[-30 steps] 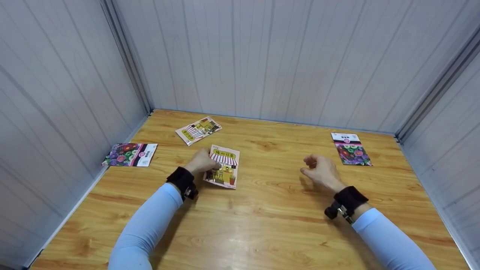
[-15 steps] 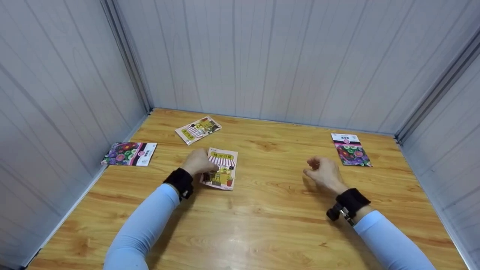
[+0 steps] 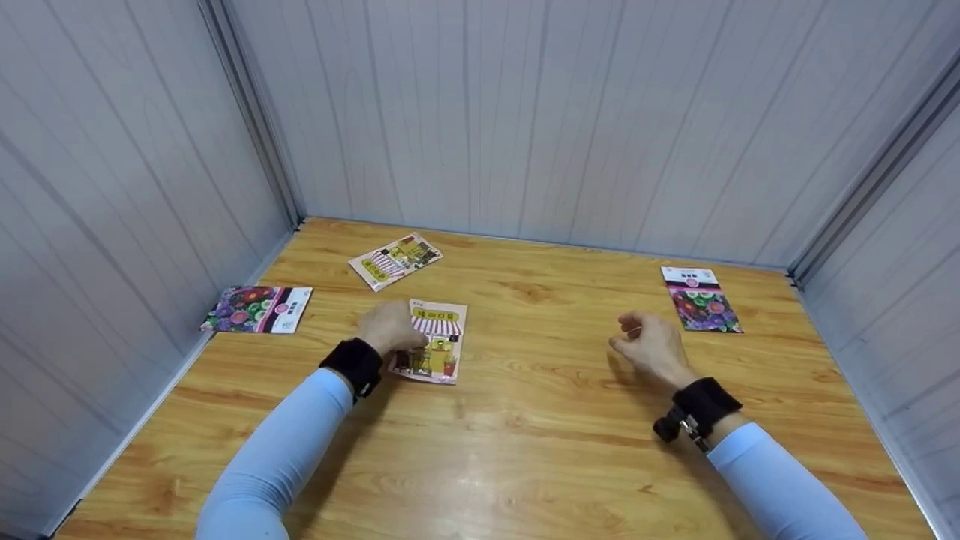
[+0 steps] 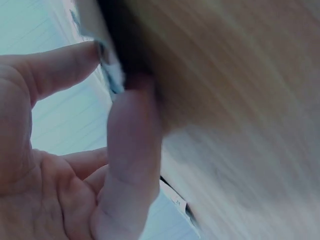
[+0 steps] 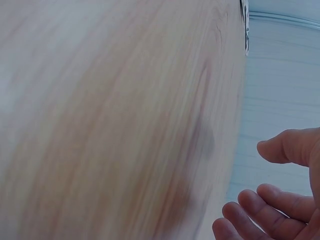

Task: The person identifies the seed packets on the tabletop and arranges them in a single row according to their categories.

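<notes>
A flat pink packet [image 3: 439, 341] printed with a striped awning and a yellow shopfront lies low over the table at centre left. My left hand [image 3: 390, 327] holds it by its left edge, the thumb on top. In the left wrist view the packet's edge [image 4: 111, 67] shows between thumb and finger, close above the wood. Over the table at the right, my right hand [image 3: 652, 346] hovers with fingers loosely curled and nothing in them. The right wrist view shows its thumb [image 5: 285, 146] apart from the other fingers.
A second awning-print packet [image 3: 396, 260] lies farther back, tilted. One flower-print packet [image 3: 259, 309] lies at the left against the wall; another [image 3: 702, 298] lies beyond my right hand. Pale panel walls [image 3: 510, 120] enclose the wooden table [image 3: 525, 450] at the back and sides.
My left hand has drawn the pink awning packet a little to the left and toward me. The right hand has shifted slightly right and stays without anything in it.
</notes>
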Motion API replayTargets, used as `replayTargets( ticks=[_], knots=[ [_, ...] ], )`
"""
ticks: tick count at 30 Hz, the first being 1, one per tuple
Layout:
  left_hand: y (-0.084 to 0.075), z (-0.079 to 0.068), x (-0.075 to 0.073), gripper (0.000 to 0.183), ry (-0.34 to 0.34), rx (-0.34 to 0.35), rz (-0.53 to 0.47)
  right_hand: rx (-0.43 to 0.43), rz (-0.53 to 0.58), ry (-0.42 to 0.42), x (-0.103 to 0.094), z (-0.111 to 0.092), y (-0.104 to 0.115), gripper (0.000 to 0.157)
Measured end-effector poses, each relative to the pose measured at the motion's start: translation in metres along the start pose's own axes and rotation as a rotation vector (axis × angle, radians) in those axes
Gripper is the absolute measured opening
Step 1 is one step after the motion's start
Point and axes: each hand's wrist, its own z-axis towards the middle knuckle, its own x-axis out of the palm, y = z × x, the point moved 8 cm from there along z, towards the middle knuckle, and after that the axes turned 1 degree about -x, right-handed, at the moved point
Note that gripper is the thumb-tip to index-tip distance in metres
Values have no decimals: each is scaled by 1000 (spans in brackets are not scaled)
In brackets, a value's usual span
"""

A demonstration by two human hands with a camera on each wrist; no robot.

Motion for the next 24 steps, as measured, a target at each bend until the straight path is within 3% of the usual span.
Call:
replayTargets(
  ticks=[10, 24],
  knots=[
    [-10, -10, -8, 37, -27, 42, 113, 6, -11, -13, -4, 0, -2, 47],
    [-9, -12, -11, 31, -33, 28, 140, -10, -64, 2, -3, 0, -1, 50]
  ],
)
